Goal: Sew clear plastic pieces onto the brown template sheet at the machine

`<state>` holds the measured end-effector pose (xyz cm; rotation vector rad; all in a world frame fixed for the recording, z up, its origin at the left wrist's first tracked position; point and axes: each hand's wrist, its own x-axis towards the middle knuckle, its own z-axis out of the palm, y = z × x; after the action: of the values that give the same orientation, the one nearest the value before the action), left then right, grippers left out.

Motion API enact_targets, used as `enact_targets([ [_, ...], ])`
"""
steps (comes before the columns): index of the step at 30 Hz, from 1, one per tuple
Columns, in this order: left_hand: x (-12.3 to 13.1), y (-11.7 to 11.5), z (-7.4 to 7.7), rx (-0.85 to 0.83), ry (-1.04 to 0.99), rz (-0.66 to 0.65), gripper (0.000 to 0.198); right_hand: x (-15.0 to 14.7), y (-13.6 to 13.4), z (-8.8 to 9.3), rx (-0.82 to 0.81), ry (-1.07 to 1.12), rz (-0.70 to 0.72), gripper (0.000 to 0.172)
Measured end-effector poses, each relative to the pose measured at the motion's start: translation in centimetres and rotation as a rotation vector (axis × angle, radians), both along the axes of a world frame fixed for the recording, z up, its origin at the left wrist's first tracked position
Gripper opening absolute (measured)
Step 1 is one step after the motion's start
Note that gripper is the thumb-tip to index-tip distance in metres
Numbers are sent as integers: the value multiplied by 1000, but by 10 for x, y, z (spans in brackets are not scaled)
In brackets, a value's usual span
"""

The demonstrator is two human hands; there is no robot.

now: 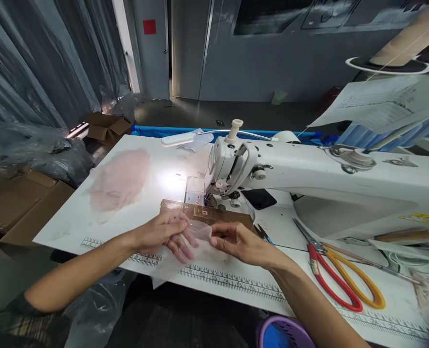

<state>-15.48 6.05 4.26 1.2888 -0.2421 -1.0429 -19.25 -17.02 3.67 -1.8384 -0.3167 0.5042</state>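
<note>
A thin, sheer pale-pink piece of fabric (200,231) is held between both hands just in front of the sewing machine's needle area (214,189). My left hand (165,233) pinches its left edge, fingers closed on it. My right hand (236,240) pinches its right edge with thumb and fingers. Behind the hands a brown transparent guide plate (207,212) lies flat on the white sewing table (91,227). More sheer fabric hangs over the table's front edge below my left hand.
A pile of pink sheer pieces (120,180) lies at the table's left. Red-handled scissors (326,270) and orange-handled scissors (363,280) lie to the right. The white sewing machine (308,169) spans the right. Cardboard boxes (26,203) and plastic bags stand left. A purple basket (283,333) is below.
</note>
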Motion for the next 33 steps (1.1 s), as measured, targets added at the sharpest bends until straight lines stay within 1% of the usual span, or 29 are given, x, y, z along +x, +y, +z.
enact_targets([
  [3, -13, 1, 7, -33, -5, -106, 38, -2, 7, 9, 72, -52, 179, 33],
  [5, -15, 4, 11, -39, -75, -115, 39, -1, 14, 12, 74, -19, 259, 26],
  [7, -10, 8, 13, -43, -149, -58, 39, 0, 18, 11, 23, 33, 312, 26],
  [9, -2, 16, 12, -52, -197, 47, 39, 2, 17, 8, -18, 69, 298, 26],
  [10, 3, 19, 10, -54, -212, 102, 39, 4, 15, 7, -15, 81, 262, 26],
  [12, 12, 26, 3, -36, -242, 191, 38, 8, 7, 3, 60, 124, 144, 28],
  [14, 20, 28, -7, 21, -288, 233, 33, 13, -2, -2, 173, 200, -36, 34],
  [15, 22, 28, -13, 71, -337, 235, 29, 16, -6, -4, 203, 235, -139, 37],
  [16, 25, 26, -19, 139, -420, 226, 26, 20, -9, -6, 198, 254, -239, 39],
  [17, 28, 25, -23, 220, -545, 204, 24, 23, -12, -8, 155, 251, -329, 39],
  [19, 34, 22, -29, 390, -902, 161, 25, 29, -17, -11, -3, 199, -448, 36],
  [21, 44, 18, -28, 517, -1296, 138, 29, 33, -21, -11, -152, 140, -491, 34],
  [22, 49, 16, -27, 551, -1462, 123, 30, 34, -23, -11, -199, 121, -489, 34],
  [23, 55, 13, -25, 564, -1595, 82, 30, 36, -24, -11, -227, 107, -478, 33],
  [24, 61, 10, -23, 556, -1697, 6, 31, 37, -25, -11, -244, 93, -471, 32],
  [25, 66, 6, -22, 517, -1772, -106, 32, 38, -25, -11, -260, 83, -468, 31],
  [27, 75, -2, -23, 363, -1861, -365, 35, 41, -26, -13, -293, 67, -469, 29],
  [28, 77, -7, -26, 273, -1884, -473, 34, 42, -26, -14, -311, 65, -471, 28],
  [29, 78, -12, -30, 197, -1902, -550, 33, 43, -26, -15, -327, 62, -479, 28],
  [30, 78, -16, -34, 149, -1921, -592, 33, 44, -26, -16, -330, 59, -492, 28],
  [31, 76, -20, -39, 135, -1941, -608, 32, 44, -27, -17, -320, 56, -507, 30],
  [33, 67, -26, -48, 190, -1971, -580, 29, 43, -27, -18, -281, 54, -540, 37],
])
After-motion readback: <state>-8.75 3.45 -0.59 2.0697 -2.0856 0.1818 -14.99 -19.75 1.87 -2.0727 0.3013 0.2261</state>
